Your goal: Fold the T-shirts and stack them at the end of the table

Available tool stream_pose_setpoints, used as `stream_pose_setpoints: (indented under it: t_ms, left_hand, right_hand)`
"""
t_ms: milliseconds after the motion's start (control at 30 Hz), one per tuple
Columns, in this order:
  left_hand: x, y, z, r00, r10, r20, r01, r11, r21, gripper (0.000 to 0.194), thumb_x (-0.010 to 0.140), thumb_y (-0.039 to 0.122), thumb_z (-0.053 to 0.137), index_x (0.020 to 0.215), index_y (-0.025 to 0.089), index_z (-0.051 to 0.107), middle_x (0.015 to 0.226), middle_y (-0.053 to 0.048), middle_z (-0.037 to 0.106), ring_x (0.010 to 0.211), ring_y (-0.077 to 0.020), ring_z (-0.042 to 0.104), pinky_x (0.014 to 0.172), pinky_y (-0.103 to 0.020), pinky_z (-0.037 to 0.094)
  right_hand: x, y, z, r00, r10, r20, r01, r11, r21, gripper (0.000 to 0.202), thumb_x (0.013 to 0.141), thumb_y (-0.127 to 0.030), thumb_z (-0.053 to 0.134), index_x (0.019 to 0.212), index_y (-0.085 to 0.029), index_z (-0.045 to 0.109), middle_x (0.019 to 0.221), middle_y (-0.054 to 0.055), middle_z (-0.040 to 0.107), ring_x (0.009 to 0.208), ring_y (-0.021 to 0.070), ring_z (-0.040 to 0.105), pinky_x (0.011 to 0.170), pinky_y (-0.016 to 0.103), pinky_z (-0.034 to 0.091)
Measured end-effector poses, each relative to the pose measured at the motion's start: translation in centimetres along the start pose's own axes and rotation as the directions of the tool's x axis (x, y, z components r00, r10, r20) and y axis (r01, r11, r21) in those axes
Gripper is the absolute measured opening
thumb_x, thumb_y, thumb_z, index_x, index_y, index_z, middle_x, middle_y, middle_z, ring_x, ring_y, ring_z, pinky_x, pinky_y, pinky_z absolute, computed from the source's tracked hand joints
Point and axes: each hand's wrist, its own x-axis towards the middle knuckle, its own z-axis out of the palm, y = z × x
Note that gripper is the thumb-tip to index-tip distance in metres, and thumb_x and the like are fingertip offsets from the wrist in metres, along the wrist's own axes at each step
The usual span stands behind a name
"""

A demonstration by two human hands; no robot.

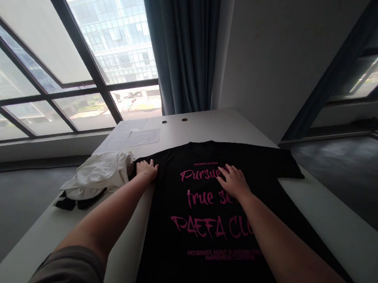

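A black T-shirt (179,263) with pink lettering lies spread on the white table (328,204), its collar end away from me. My left hand (146,170) rests on the shirt's left sleeve, palm down with the fingers spread. Over the upper lettering, near the shirt's middle, my right hand (233,182) lies with its fingers apart and covers part of the print. Neither hand grips anything. My right forearm hides some of the lower words.
A crumpled white cloth (103,172) with black parts lies at the table's left edge. Behind it are sheets of paper (142,137). Two round holes show near the far edge. Windows and a blue curtain (189,50) stand beyond.
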Motion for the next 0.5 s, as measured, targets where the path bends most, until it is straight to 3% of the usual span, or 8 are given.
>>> stream_pose_setpoints:
  t_ms: [100, 167, 333, 500]
  left_hand:
    - [0.7, -1.8, -1.1, 0.998, 0.008, -0.064, -0.006, 1.000, 0.029, 0.051, 0.103, 0.029, 0.033, 0.144, 0.005, 0.054, 0.152, -0.027, 0.050, 0.145, -0.0397, 0.034, 0.115, -0.052, 0.021]
    - [1.1, -3.1, -1.6, 0.996, -0.028, -0.080, 0.031, 0.999, 0.042, 0.047, 0.099, 0.023, 0.040, 0.138, 0.001, 0.057, 0.149, -0.029, 0.050, 0.146, -0.0418, 0.030, 0.115, -0.053, 0.019]
    - [2.1, -5.1, -2.8, 0.994, -0.069, -0.085, 0.072, 0.997, 0.033, 0.031, 0.089, 0.017, 0.052, 0.113, 0.011, 0.071, 0.136, -0.025, 0.062, 0.138, -0.0375, 0.044, 0.112, -0.050, 0.027]
    - [3.2, -5.5, -5.2, 0.987, -0.132, -0.094, 0.129, 0.991, -0.041, 0.035, 0.090, 0.028, 0.056, 0.122, 0.017, 0.065, 0.117, -0.020, 0.072, 0.113, -0.0356, 0.065, 0.100, -0.049, 0.042]
  right_hand:
    - [0.0, 0.0, -0.1, 1.000, 0.007, 0.003, -0.007, 1.000, -0.005, 0.060, 0.102, -0.053, 0.041, 0.155, -0.027, 0.050, 0.165, 0.011, 0.039, 0.152, 0.0339, 0.032, 0.124, 0.051, 0.023]
    - [-0.1, -0.1, -0.2, 1.000, 0.006, 0.002, -0.006, 1.000, -0.007, 0.060, 0.102, -0.054, 0.041, 0.155, -0.028, 0.050, 0.165, 0.010, 0.039, 0.152, 0.0338, 0.032, 0.124, 0.051, 0.023]
    - [-0.2, -0.1, -0.3, 1.000, -0.002, -0.010, 0.002, 1.000, 0.001, 0.059, 0.102, -0.052, 0.042, 0.155, -0.027, 0.051, 0.164, 0.011, 0.040, 0.151, 0.0345, 0.033, 0.123, 0.053, 0.024]
    - [-0.1, 0.0, -0.2, 1.000, -0.004, -0.005, 0.004, 1.000, 0.012, 0.059, 0.102, -0.052, 0.043, 0.155, -0.027, 0.050, 0.165, 0.011, 0.039, 0.152, 0.0344, 0.032, 0.124, 0.052, 0.023]
